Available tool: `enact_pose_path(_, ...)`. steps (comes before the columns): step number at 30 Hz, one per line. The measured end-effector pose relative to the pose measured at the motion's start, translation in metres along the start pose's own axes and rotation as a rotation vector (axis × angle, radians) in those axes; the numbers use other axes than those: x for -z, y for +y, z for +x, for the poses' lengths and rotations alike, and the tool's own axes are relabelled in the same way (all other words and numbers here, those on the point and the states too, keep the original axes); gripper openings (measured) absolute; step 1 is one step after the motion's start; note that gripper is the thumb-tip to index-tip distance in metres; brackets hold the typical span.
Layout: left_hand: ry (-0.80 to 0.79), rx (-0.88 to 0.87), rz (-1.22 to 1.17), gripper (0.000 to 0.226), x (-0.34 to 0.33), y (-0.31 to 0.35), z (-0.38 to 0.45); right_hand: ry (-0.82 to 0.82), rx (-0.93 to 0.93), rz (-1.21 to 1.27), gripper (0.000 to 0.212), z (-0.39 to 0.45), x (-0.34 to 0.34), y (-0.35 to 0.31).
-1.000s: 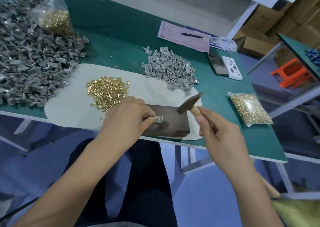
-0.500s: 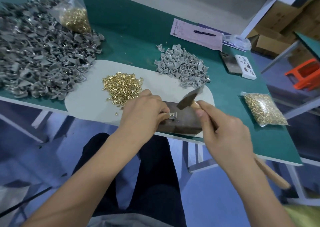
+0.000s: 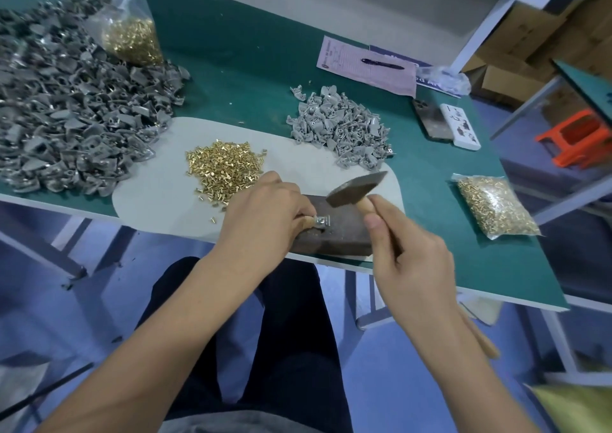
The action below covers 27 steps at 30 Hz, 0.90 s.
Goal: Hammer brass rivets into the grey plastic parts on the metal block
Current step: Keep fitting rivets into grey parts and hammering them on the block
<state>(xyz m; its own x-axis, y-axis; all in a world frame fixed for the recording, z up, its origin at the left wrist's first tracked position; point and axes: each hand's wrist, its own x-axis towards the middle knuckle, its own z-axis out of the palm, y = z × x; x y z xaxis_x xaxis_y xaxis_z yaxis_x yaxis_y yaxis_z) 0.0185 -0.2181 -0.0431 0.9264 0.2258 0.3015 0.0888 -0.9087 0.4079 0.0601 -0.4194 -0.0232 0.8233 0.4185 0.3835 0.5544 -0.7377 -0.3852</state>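
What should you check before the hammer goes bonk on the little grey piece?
1. Grey part sits on the block: ok.
2. Left hand pinches the part steady: ok.
3. Right hand grips the hammer: ok.
4. Hammer head is raised over the block: ok.
5. Left fingertips are clear of the strike spot: not ok, they lie right beside the part.
6. Rivet stands straight in the part: cannot tell, too small.

A small grey plastic part (image 3: 323, 223) lies flat on the dark metal block (image 3: 334, 230) at the table's near edge, loose brass rivets (image 3: 221, 167) heaped far-left of it.
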Motion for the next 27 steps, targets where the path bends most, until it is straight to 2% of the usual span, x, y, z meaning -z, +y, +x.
enact_pose_path(4,0.002,0.003,-0.011,0.012,-0.001,-0.001,-0.001,-0.073,-0.038,-0.044,0.031,-0.006,-0.004,0.004)
enact_pose_path(7,0.002,-0.003,-0.031,0.014,-0.002,-0.002,-0.004,0.071,-0.158,-0.034,0.026,-0.003,-0.003,0.020)
enact_pose_path(9,0.002,0.006,-0.053,0.013,-0.003,-0.002,-0.006,0.123,-0.289,-0.102,0.030,0.000,-0.007,0.039)
enact_pose_path(11,-0.002,0.019,-0.075,0.013,-0.004,-0.002,-0.007,0.042,-0.410,-0.199,0.035,0.003,-0.013,0.059)
enact_pose_path(13,0.001,0.016,-0.085,0.012,-0.005,-0.002,-0.008,-0.033,-0.497,-0.188,0.034,0.004,-0.018,0.071)
enact_pose_path(15,0.007,0.014,-0.097,0.012,-0.007,-0.004,-0.009,-0.019,-0.514,-0.186,0.032,0.002,-0.023,0.073)
enact_pose_path(18,0.008,0.022,-0.113,0.010,-0.009,-0.004,-0.009,0.114,-0.404,-0.119,0.024,0.008,-0.025,0.056)
enact_pose_path(20,0.035,0.023,-0.122,0.008,-0.009,-0.003,-0.012,0.133,-0.156,0.079,0.022,0.013,-0.027,0.037)
enact_pose_path(23,0.082,0.044,-0.193,0.005,-0.007,-0.002,-0.023,-0.035,0.102,0.236,0.016,0.014,-0.035,0.001)
enact_pose_path(27,0.171,0.124,-0.244,0.004,-0.001,-0.021,-0.043,-0.156,0.182,0.190,0.010,0.024,-0.050,-0.032)
